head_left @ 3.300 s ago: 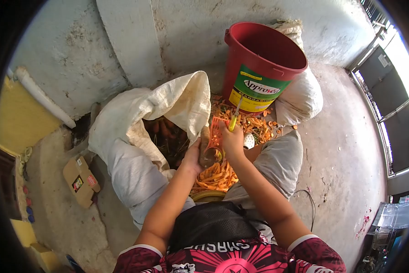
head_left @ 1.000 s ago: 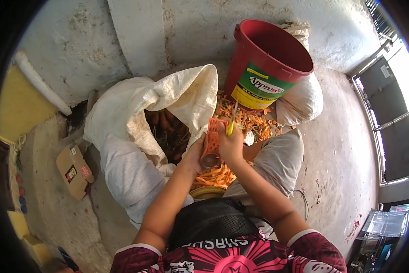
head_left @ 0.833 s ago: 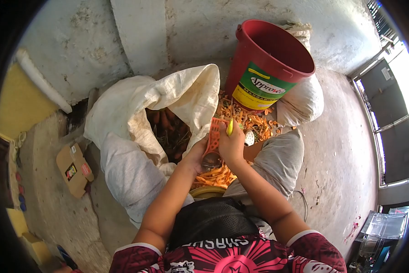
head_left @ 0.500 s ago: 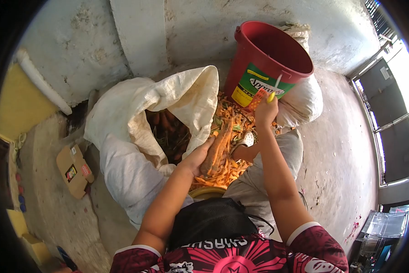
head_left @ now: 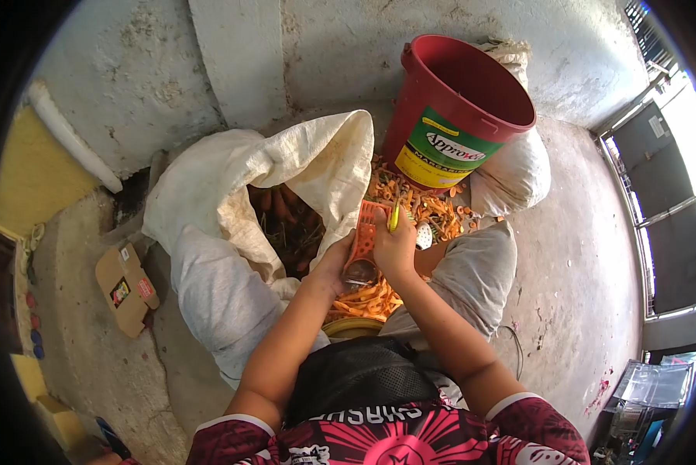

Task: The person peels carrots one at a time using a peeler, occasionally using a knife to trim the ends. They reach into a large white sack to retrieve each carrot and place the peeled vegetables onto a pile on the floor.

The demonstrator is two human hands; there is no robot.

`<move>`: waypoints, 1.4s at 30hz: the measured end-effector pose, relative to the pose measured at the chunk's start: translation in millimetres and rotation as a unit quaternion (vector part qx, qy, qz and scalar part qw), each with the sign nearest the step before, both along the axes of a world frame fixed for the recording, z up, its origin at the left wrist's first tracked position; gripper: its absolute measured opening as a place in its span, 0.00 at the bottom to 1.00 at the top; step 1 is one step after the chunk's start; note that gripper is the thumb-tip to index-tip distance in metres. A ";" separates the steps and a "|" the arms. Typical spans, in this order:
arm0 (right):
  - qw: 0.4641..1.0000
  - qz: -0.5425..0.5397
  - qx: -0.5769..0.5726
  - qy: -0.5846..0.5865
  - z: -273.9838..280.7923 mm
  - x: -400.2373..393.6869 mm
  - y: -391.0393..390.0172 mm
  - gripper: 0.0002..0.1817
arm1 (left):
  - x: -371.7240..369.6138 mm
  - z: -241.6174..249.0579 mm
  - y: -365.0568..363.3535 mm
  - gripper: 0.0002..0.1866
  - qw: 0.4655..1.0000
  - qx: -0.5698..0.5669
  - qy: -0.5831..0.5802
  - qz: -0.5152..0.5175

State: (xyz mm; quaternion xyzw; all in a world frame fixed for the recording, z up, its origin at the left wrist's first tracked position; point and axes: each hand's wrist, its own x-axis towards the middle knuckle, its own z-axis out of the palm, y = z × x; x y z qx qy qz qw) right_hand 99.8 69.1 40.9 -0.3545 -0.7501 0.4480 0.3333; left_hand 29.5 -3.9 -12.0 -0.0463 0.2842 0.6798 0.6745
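Right hand (head_left: 395,249) back from red plastic bucket (head_left: 456,108), gripping yellow-handled orange peeler (head_left: 366,232) against long carrot (head_left: 359,267) clasped by left hand (head_left: 334,267).

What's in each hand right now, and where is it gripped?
Left hand grips a carrot by its lower end. Right hand holds a yellow-handled peeler by the handle, against the carrot.

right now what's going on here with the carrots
A person sits on the concrete floor peeling a carrot. The left hand holds the carrot by its lower end, and the right hand holds an orange peeler with a yellow grip against it. Orange peelings are heaped below the hands. An open white sack of unpeeled carrots lies to the left, and a red bucket stands just beyond the peelings.
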 end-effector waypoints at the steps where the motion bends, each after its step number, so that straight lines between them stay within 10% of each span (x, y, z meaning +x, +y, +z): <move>1: 1.000 -0.007 0.012 -0.018 0.2 0.0 0.4 0.10 | 0.2 -0.7 0.5 0.18 1.000 -0.004 0.014 -0.010; 12: 0.942 -0.266 0.196 -0.055 -19.6 -2.2 122.3 0.11 | 7.8 12.8 -6.3 0.22 0.983 -0.043 0.135 -0.115; 15: 0.956 -0.254 0.144 0.035 -11.6 6.0 134.9 0.10 | -4.6 -9.5 -3.9 0.21 0.983 0.133 -0.047 -0.116; 18: 0.978 -0.161 0.115 0.065 1.8 5.3 95.1 0.11 | -3.6 -0.7 -1.4 0.22 0.999 -0.018 0.012 -0.045; 28: 1.000 0.011 0.002 0.026 0.4 -1.1 -4.1 0.12 | 2.3 1.5 0.8 0.15 1.000 -0.001 0.004 0.009; 42: 0.957 -0.248 0.143 0.051 -13.6 -1.8 131.3 0.11 | 3.6 19.3 -3.6 0.22 0.994 -0.015 0.063 -0.086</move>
